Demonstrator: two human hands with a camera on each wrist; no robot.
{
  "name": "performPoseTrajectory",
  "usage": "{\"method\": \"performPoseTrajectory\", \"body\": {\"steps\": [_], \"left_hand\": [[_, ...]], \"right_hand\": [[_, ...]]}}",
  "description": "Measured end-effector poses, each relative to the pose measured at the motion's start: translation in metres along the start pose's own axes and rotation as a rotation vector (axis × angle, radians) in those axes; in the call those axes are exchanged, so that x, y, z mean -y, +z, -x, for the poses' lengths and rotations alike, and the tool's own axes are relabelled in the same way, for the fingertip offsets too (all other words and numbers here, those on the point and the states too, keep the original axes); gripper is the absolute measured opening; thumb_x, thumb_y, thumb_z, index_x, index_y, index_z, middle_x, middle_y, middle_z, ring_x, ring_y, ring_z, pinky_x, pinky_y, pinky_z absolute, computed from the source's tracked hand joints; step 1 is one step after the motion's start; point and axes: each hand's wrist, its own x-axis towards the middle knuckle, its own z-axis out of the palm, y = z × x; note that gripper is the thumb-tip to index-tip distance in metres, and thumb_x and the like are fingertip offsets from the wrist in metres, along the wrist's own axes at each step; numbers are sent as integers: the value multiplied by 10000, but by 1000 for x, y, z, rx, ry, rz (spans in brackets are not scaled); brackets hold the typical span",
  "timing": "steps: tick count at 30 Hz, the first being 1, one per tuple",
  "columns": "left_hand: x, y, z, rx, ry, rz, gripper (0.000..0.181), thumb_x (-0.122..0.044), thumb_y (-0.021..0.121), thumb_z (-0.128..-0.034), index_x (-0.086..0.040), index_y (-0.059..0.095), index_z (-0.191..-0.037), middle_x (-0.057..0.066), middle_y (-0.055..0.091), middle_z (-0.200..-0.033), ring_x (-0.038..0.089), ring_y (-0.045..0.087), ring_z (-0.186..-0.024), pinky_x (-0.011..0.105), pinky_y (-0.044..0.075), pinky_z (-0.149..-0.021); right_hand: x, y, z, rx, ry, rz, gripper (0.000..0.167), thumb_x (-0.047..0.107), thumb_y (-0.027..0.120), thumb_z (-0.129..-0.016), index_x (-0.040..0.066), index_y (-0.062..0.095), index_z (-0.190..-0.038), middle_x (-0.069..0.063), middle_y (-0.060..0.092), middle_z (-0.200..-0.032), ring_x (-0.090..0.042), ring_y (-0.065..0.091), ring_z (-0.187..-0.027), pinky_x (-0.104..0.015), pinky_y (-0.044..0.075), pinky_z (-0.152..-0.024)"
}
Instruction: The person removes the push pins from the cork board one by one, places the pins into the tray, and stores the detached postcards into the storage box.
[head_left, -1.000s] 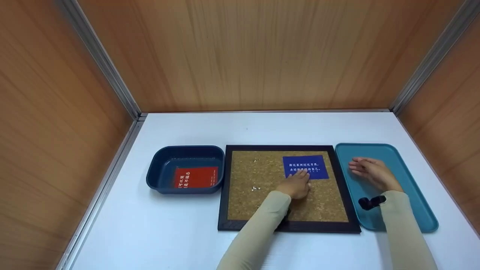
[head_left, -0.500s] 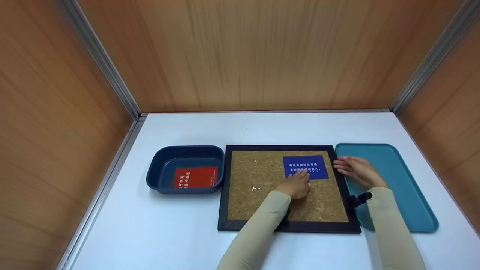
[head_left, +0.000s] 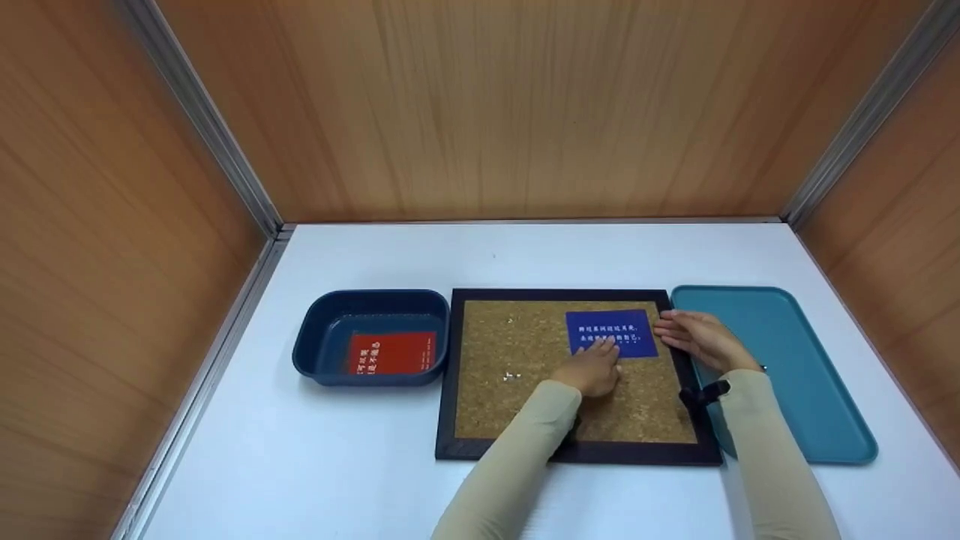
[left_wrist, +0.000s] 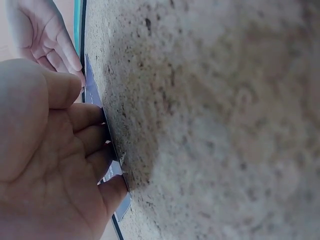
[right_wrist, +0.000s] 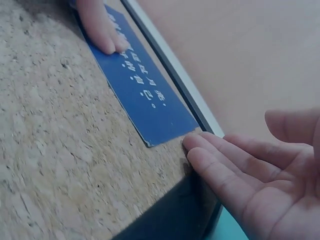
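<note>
A blue card with white writing lies on the upper right of a cork board in a black frame. Fingers of my left hand rest on the card's lower edge, and the left wrist view shows them touching it. At the card's right end is my right hand, its fingers extended over the frame. In the right wrist view, the fingertips lie beside the card's corner, with the thumb held apart and nothing gripped.
Left of the board stands a dark blue bin with a red card in it. Small shiny pins are on the cork. A teal tray lies at the right. Wooden panels enclose the white table.
My right hand has moved left from over the teal tray to the board's right frame edge, beside the blue card. The left hand has stayed on the card.
</note>
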Motion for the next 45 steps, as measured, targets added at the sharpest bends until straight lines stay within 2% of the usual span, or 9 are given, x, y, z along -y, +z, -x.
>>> {"method": "performPoseTrajectory", "body": {"steps": [4, 11, 20, 30, 34, 40, 45], "left_hand": [[0, 0, -1, 10, -1, 4, 496, -345, 258, -1059, -218, 236, -1538, -90, 141, -1615, 82, 118, -1488, 277, 146, -1217], [0, 0, -1, 4, 1, 0, 497, -347, 254, -1059, -211, 239, -1537, -83, 147, -1615, 87, 120, -1489, 279, 152, -1215], [0, 1, 1, -2, -7, 8, 496, -350, 260, -1057, -217, 246, -1534, -96, 149, -1612, 68, 114, -1487, 268, 148, -1215], [0, 0, 1, -5, 0, 17, 495, -343, 271, -1056, -215, 251, -1533, -92, 157, -1611, 74, 121, -1486, 270, 146, -1216], [1, 0, 2, -6, -1, 23, 495, -340, 276, -1054, -212, 253, -1532, -90, 158, -1611, 76, 121, -1487, 272, 145, -1216], [0, 0, 2, 0, 0, 26, 497, -339, 279, -1054, -209, 251, -1533, -85, 153, -1613, 79, 118, -1488, 280, 147, -1217], [0, 0, 0, 8, 7, 12, 500, -339, 262, -1057, -200, 240, -1537, -82, 142, -1616, 81, 111, -1490, 281, 148, -1217]], "right_hand": [[-1, 1, -2, -4, -4, 29, 604, 331, 331, -1053, -69, 219, -1492, -298, 309, -1501, -172, 529, -1278, -250, 462, -1023], [-1, 4, -6, -20, -2, 31, 571, 293, 338, -1056, -72, 241, -1484, -295, 314, -1500, -33, 599, -1113, -222, 482, -991], [1, 9, -6, -35, 10, 34, 575, 278, 340, -1056, -91, 221, -1481, -304, 308, -1500, -127, 565, -1195, -260, 460, -1033], [0, 11, -6, -75, 17, -14, 572, 269, 397, -1042, -99, 268, -1462, -250, 412, -1457, -21, 615, -1037, -218, 487, -987], [0, 13, -5, -70, 10, -2, 595, 273, 431, -1033, -98, 258, -1465, -249, 403, -1461, -20, 599, -1053, -218, 474, -1004], [0, 17, -3, -63, -4, -5, 613, 251, 420, -1035, -88, 187, -1489, -291, 287, -1513, -28, 557, -1106, -275, 412, -1088], [1, 23, -3, -79, -46, 17, 599, 204, 422, -1033, -125, 184, -1474, -329, 267, -1501, -203, 497, -1269, -324, 377, -1121]]}}
